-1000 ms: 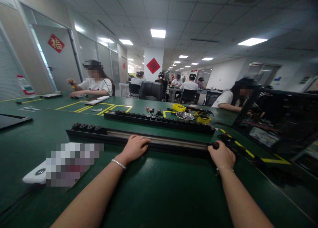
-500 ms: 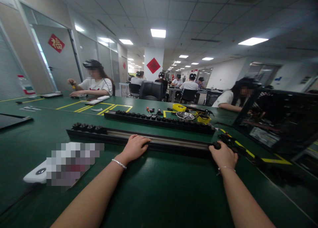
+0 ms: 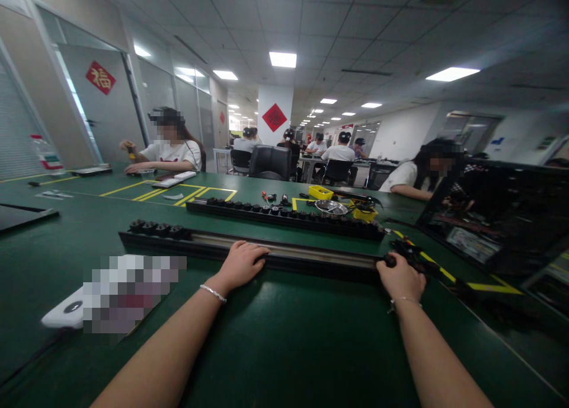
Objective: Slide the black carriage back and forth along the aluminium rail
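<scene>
A long black rail (image 3: 306, 255) with a metal channel lies across the green table (image 3: 284, 337) in front of me. Several black round parts (image 3: 155, 228) sit in its left end. My left hand (image 3: 240, 264) rests on the rail's near edge around its middle, fingers curled over it. My right hand (image 3: 401, 277) is closed at the rail's right end, where a small black part (image 3: 390, 260) sits at my fingertips. A second black rail (image 3: 284, 216), filled with black parts along its length, lies parallel just behind.
A white device (image 3: 62, 314) lies at my left. Yellow bins (image 3: 320, 192) and a metal bowl (image 3: 331, 207) stand behind the rails. A dark crate (image 3: 498, 218) stands at the right. Other people sit at the far side of the table and beyond.
My right hand has shifted slightly to the right at the rail's end. My left hand has not moved.
</scene>
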A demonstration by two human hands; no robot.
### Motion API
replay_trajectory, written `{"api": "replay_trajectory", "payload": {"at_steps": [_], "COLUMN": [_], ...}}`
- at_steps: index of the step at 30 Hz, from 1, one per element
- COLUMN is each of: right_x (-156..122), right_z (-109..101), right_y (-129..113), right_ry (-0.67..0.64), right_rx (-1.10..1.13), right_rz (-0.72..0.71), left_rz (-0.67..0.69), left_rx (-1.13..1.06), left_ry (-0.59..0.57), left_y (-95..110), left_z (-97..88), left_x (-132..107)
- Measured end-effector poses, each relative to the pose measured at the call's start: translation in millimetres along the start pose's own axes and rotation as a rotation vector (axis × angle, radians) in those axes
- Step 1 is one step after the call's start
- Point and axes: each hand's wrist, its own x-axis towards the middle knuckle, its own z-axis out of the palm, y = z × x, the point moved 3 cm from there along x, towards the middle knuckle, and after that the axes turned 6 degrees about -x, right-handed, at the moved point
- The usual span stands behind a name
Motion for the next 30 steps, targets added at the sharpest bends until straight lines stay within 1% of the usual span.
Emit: {"api": "replay_trajectory", "payload": {"at_steps": [4,19,24,30], "right_x": [0.0,5.4,6.1,6.3], "right_z": [1.7,3.4,1.9,0.8], "right_y": [0.4,5.9,7.1,7.3], "right_ry": [0.012,-0.034,0.000,-0.013], "right_rx": [-0.001,-0.018,0.020,0.016], "right_rz": [0.003,0.008,0.024,0.043], "left_rz": [-0.001,0.000,-0.008,-0.008], "left_rx": [0.001,-0.009,-0.011,-0.015], "left_ry": [-0.002,-0.003,-0.001,0.000], "left_y": [0.3,0.3,0.4,-1.0], "left_z": [-0.6,-0.9,-1.4,0.5], "left_x": [0.2,0.0,0.2,0.4]}}
